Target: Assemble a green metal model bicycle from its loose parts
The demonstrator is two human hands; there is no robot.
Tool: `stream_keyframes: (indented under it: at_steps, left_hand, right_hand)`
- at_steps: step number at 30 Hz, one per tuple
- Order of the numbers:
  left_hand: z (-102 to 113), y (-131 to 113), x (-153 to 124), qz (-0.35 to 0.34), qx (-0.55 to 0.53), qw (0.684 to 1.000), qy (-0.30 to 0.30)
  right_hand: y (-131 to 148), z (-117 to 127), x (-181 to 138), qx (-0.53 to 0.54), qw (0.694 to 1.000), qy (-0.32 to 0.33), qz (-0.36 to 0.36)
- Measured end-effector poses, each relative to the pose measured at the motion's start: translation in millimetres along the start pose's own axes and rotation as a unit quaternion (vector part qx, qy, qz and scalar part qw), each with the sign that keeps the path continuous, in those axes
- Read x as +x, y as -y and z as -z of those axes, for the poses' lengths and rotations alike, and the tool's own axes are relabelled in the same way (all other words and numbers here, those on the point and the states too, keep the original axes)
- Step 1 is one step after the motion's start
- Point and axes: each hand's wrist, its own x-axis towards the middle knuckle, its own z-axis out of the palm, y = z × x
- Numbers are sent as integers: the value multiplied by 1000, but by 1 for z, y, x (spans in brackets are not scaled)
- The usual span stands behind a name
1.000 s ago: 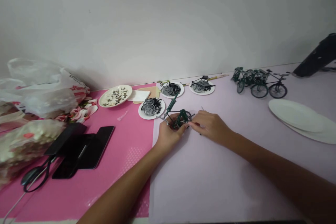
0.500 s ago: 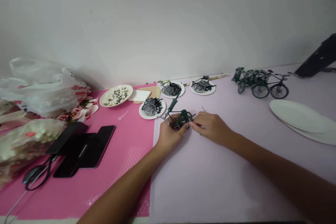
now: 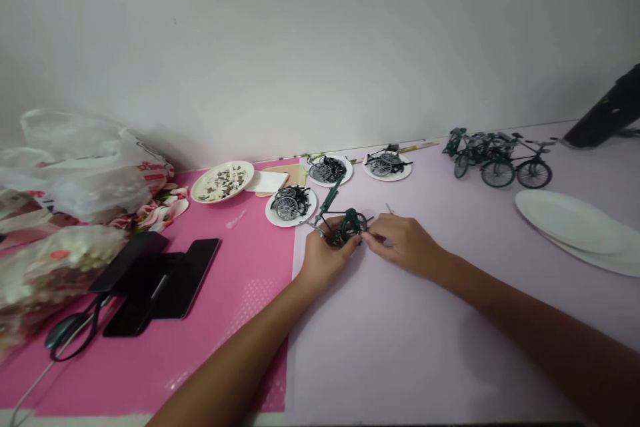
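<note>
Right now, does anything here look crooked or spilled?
Yes, at right: the upper plate sits off-centre on the lower plate, looking askew. No spill shows near the toy bicycle in your left hand.

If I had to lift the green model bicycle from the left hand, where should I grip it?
Probably pinch the green model bicycle by its raised green bars, from above: they stick up clear, while the left hand holds lower down and the right hand is near the wheel.
</note>
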Motion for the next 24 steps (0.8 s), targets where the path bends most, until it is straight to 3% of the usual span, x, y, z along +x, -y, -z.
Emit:
stream_keyframes:
  at_steps: [8,19,24]
  left_hand:
    - [0,1,1,-3,-4,1000,-1]
    - [0,1,-1,9,-6,1000,-1]
    - [0,3,1,2,-6,1000,-1]
  right_hand:
    - [3,4,-1,26,999,14,-42]
    - [-2,2,-1,1,1000,14,-2]
    - [2,3,-3,24,998,35,-42]
